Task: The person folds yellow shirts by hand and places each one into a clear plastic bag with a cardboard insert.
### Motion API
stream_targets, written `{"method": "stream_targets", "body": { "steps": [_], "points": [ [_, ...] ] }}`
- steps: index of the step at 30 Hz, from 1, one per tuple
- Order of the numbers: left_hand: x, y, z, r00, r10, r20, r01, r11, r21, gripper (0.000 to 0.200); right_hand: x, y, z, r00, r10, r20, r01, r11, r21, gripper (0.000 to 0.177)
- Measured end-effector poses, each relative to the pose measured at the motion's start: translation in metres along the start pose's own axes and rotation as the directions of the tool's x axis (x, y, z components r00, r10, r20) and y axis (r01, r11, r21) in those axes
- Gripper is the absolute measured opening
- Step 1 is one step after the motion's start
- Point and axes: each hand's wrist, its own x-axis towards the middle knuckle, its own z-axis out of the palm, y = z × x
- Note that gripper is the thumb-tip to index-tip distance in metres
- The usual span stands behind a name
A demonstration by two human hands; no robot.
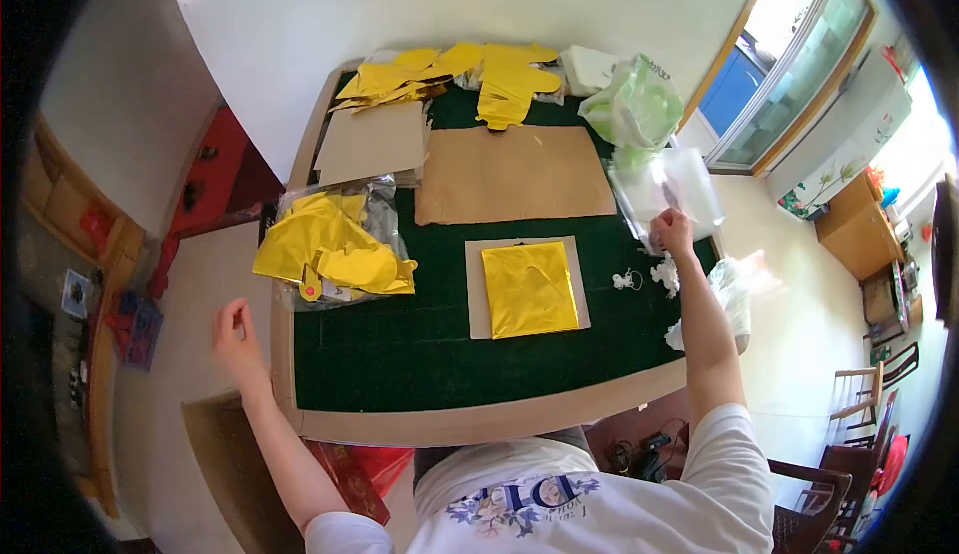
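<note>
My right hand [672, 230] is over the near part of a stack of clear plastic bags [689, 189] at the table's right side, its fingers pinched together; whether a bag is between them is too small to tell. My left hand [235, 339] hangs in the air off the table's left edge, fingers loosely curled with a gap at the thumb, holding nothing. A folded yellow foil sheet [531, 289] lies on a grey card [478, 304] near the table's middle. White string [627, 279] lies left of my right forearm.
Yellow foil pieces [340, 244] lie on a plastic bag at left. Grey boards [372, 141], a brown cardboard sheet [514, 174], more foil [509, 79] and a green-white bag [634, 104] are farther back. White crumpled material [666, 274] sits at the right edge of the table [470, 422].
</note>
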Motion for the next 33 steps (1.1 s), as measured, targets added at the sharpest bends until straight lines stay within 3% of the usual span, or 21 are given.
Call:
{"method": "stream_targets", "body": {
  "steps": [2,5,9,12,15,18,20,23,26,29,30,33],
  "points": [
    [-0.005,0.02,0.01,0.999,0.032,0.028,-0.029,0.996,-0.088,0.008,-0.003,-0.004,0.001,0.999,-0.015,-0.033,0.014,0.999,-0.04,0.037],
    [-0.015,0.05,0.025,0.993,0.096,0.066,-0.085,0.983,-0.162,0.007,-0.006,-0.006,0.005,0.976,-0.184,-0.117,0.17,0.978,-0.117,0.028],
    [-0.023,0.082,0.037,0.986,0.101,0.134,-0.074,0.979,-0.189,0.007,-0.002,-0.001,0.003,0.996,-0.078,-0.042,0.076,0.996,-0.051,0.025],
    [-0.025,0.094,0.042,0.984,0.133,0.115,-0.098,0.958,-0.271,0.008,0.001,0.003,0.003,0.985,-0.143,-0.092,0.13,0.982,-0.135,0.016],
    [-0.025,0.095,0.042,0.984,0.153,0.088,-0.124,0.954,-0.273,0.007,-0.012,-0.045,-0.026,0.876,-0.253,-0.41,0.238,0.967,-0.087,0.008],
    [-0.026,0.096,0.05,0.983,0.167,0.077,-0.137,0.943,-0.304,0.008,-0.032,-0.094,-0.038,0.757,-0.479,-0.444,0.474,0.871,-0.131,0.003],
    [-0.029,0.104,0.066,0.981,0.133,0.139,-0.072,0.926,-0.371,0.008,-0.033,-0.1,-0.02,0.75,-0.527,-0.4,0.498,0.847,-0.184,0.001],
    [-0.038,0.127,0.085,0.956,0.255,0.146,-0.167,0.881,-0.443,0.009,-0.029,-0.101,0.015,0.753,-0.541,-0.375,0.5,0.84,-0.21,0.003],
    [-0.051,0.14,0.098,0.942,0.284,0.178,-0.157,0.843,-0.514,0.01,-0.034,-0.098,0.043,0.806,-0.543,-0.235,0.494,0.836,-0.239,0.008],
    [-0.06,0.142,0.111,0.923,0.307,0.231,-0.158,0.851,-0.5,0.011,-0.044,-0.112,0.052,0.787,-0.563,-0.252,0.532,0.827,-0.183,0.009],
    [-0.063,0.142,0.114,0.921,0.301,0.248,-0.144,0.853,-0.502,0.01,-0.039,-0.117,0.052,0.815,-0.514,-0.267,0.48,0.858,-0.185,0.009],
    [-0.069,0.142,0.121,0.91,0.295,0.291,-0.115,0.855,-0.506,0.01,-0.028,-0.126,0.047,0.73,-0.635,-0.254,0.573,0.77,-0.281,0.008]
  ]
}}
